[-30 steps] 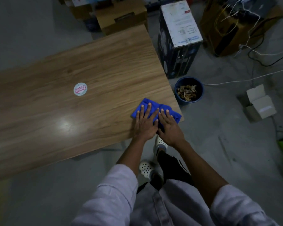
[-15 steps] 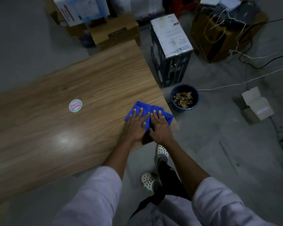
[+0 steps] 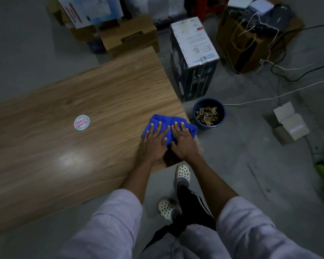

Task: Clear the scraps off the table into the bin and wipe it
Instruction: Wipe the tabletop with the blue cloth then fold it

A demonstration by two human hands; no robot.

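Blue cloth (image 3: 165, 119) lies bunched at the near right corner of the table (image 3: 101, 94). You press it down with your left hand (image 3: 154, 143) and right hand (image 3: 184, 142) side by side, fingers straight and flat, clasping nothing. Just off the table's right edge, the bin (image 3: 223, 116) stands on the floor holding brown scraps (image 3: 207, 115).
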